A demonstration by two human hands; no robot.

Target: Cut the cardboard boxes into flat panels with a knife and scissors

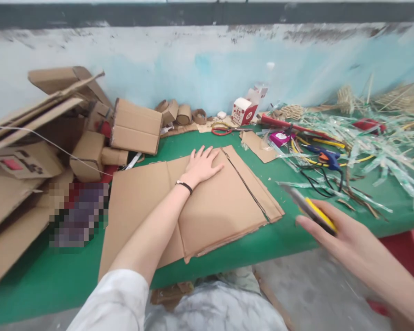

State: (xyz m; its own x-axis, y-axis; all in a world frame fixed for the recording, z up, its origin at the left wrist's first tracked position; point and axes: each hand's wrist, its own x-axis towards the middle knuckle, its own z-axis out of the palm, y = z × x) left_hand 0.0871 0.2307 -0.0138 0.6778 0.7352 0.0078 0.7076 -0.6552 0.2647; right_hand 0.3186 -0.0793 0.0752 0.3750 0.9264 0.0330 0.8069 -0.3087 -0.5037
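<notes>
My left hand [203, 166] lies flat with fingers spread on a stack of cardboard sheets [221, 207] in the middle of the green table. A dark line [246, 184] runs along the right part of the top sheet, to the right of my left hand. My right hand [331, 225] is closed round a yellow and black utility knife [318, 215]. It is raised at the table's front edge, right of the cardboard and apart from it. The knife's tip points up and left, slightly blurred.
Cardboard boxes [136, 126] and large sheets crowd the left side. At the back are red-handled scissors [221, 129] and a red and white carton [243, 111]. Green plastic strips [386, 147], a blue glue gun [326, 157] and cables cover the right side.
</notes>
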